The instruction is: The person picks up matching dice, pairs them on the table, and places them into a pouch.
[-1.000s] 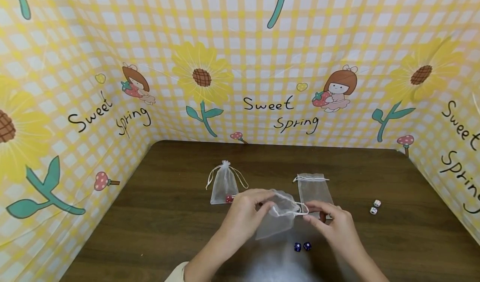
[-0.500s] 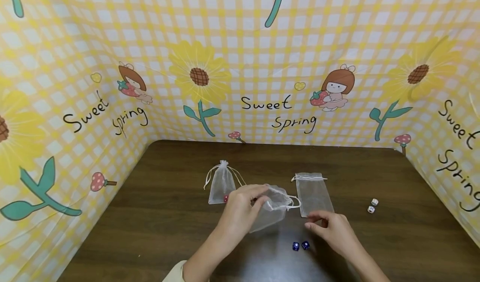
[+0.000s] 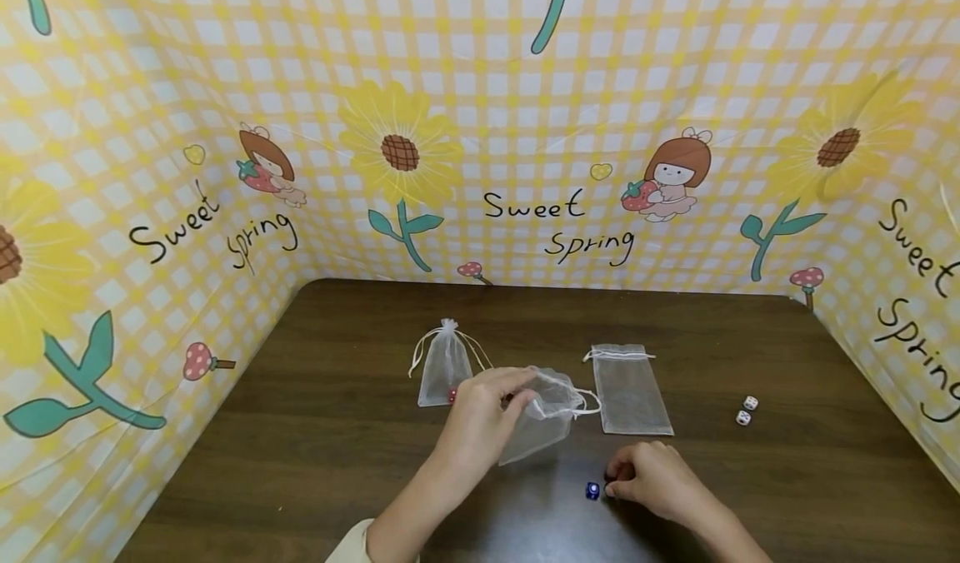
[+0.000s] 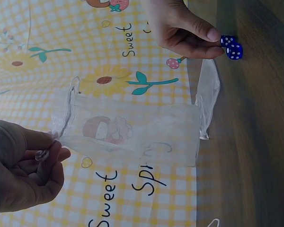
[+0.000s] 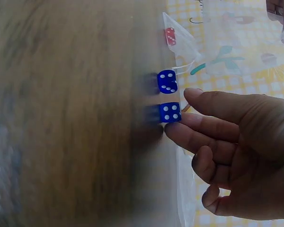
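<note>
My left hand (image 3: 483, 409) pinches the rim of a sheer white drawstring pouch (image 3: 540, 438) between thumb and fingers. The pouch hangs above the table with its mouth spread and its cord loop sticking out to the right; in the left wrist view it (image 4: 142, 127) looks flat and see-through. My right hand (image 3: 656, 480) is low over the table at two blue dice. One blue die (image 3: 592, 490) shows left of the fingertips. In the right wrist view the other blue die (image 5: 170, 112) lies between thumb and index finger, the index at its edge, the thumb apart from it.
A drawn-shut pouch (image 3: 444, 363) with red dice (image 5: 170, 36) inside stands behind the left hand. Another sheer pouch (image 3: 632, 392) lies flat on the brown table (image 3: 360, 321). Two white dice (image 3: 747, 411) sit at the right. A patterned cloth (image 3: 480, 130) walls the table.
My right hand has let go of the pouch's cord and come down toward me to the blue dice. The left hand keeps hold of the pouch, slightly shifted left.
</note>
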Motion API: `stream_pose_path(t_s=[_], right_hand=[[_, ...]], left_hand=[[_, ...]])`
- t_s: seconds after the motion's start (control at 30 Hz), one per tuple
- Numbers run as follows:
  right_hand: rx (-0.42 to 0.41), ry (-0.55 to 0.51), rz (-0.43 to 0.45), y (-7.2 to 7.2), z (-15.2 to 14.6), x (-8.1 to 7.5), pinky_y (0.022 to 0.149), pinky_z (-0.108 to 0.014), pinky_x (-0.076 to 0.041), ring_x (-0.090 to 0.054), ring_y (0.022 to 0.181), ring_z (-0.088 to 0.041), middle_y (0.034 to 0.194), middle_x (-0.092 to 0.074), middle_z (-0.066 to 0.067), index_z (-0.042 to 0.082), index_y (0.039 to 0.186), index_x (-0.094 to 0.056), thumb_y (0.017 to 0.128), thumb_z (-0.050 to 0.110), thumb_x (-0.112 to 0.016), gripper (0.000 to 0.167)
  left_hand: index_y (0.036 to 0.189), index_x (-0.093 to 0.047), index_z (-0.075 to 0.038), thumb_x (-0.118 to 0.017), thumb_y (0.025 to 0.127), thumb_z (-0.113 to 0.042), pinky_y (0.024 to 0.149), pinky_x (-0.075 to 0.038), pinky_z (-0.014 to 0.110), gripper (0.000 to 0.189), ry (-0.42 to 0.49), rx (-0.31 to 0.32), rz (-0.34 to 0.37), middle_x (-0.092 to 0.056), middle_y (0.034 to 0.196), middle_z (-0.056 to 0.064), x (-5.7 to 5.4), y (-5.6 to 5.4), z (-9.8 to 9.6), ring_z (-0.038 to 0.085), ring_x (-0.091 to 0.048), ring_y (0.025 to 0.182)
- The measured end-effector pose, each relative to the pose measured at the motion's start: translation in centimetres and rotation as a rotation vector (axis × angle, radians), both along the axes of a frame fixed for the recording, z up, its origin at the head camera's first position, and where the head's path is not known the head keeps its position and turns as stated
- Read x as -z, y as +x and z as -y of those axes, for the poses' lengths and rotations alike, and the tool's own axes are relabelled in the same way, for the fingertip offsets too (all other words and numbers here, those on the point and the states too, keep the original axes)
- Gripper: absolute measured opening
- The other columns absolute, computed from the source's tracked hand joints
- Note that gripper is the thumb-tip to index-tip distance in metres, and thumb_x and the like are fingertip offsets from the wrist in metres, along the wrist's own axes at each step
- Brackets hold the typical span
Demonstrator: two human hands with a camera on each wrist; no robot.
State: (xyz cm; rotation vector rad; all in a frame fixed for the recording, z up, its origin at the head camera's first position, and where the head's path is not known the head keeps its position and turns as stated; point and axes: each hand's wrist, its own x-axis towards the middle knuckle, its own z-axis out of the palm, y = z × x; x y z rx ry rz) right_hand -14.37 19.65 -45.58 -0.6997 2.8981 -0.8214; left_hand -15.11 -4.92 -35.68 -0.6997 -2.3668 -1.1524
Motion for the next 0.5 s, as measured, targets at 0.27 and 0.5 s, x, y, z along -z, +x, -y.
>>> stream_pose_path(t_s=[0.27,0.5], right_hand=[[0.005,0.052,-0.044,0.03,0.23,0.27,0.053,-0.025,-0.036,-0.044,0.054,0.005,0.059,-0.051,0.023,0.023,0.067,-0.062,0.068,0.018,-0.078,0.016],[0.078,0.049,-0.109,-0.22,-0.12,-0.63,0.053,-0.024,-0.040,-0.048,0.057,0.003,0.061,-0.053,0.021,0.022,0.067,-0.064,0.067,0.014,-0.077,0.015]], left_hand=[[0.099,-0.070,0.003,-0.073,0.076,-0.001,0.079,-0.051,0.026,0.023,-0.009,0.002,0.018,-0.068,0.098,0.011,0.11,0.01,0.06,0.020,-0.064,0.092],[0.098,-0.070,0.003,-0.073,0.075,0.002,0.078,-0.052,0.026,0.023,-0.023,0.012,-0.009,-0.069,0.097,0.012,0.30,-0.05,0.02,0.020,-0.065,0.090]])
